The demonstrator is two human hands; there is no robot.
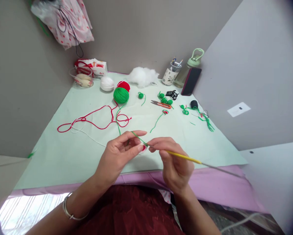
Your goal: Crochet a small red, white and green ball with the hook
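My left hand (119, 153) pinches a small red, white and green crochet piece (143, 148) between thumb and fingers, with green yarn (138, 137) running over its raised index finger. Held in my right hand (174, 160) is a crochet hook (185, 157) with a yellow grip and a metal shaft pointing to the lower right. Its tip meets the edge of the piece. Beyond the hands lie a green yarn ball (121, 95), a red yarn ball (123, 86) partly behind it, and a white yarn ball (107, 84). Loose red yarn (97, 121) loops across the table's left side.
Orange-handled thread snips (162, 104) lie near small green crochet balls (164, 100) and a black hair clip (172, 94). White stuffing (143, 76), a pen cup (171, 74), a bottle (183, 76) and a phone (191, 81) stand at the back. Green scraps (208, 124) lie right.
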